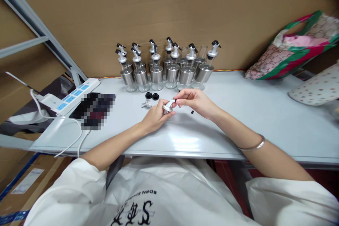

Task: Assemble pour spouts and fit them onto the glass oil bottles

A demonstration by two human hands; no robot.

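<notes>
Over the middle of the table, my left hand (155, 117) is closed around a silver pourer spout (167, 106), its wide base towards me. The fingertips of my right hand (194, 103) pinch a small black cap (174, 101) at the spout's narrow tip. Beside my left hand lie another silver pourer spout (147, 103) and two black stoppers (152, 95). A tiny black piece (192, 112) rests below my right hand. Behind my hands stand several glass bottles with steel sleeves (156, 74), most topped with silver spouts and black flip caps; a couple at the back lack spouts.
To the left are a white power strip (76, 96) with a plugged charger, white cables and a dark phone (92, 111), partly blurred. A patterned bag (283, 54) and a dotted white object (316, 86) sit at the right. Cardboard (106, 7) walls off the back.
</notes>
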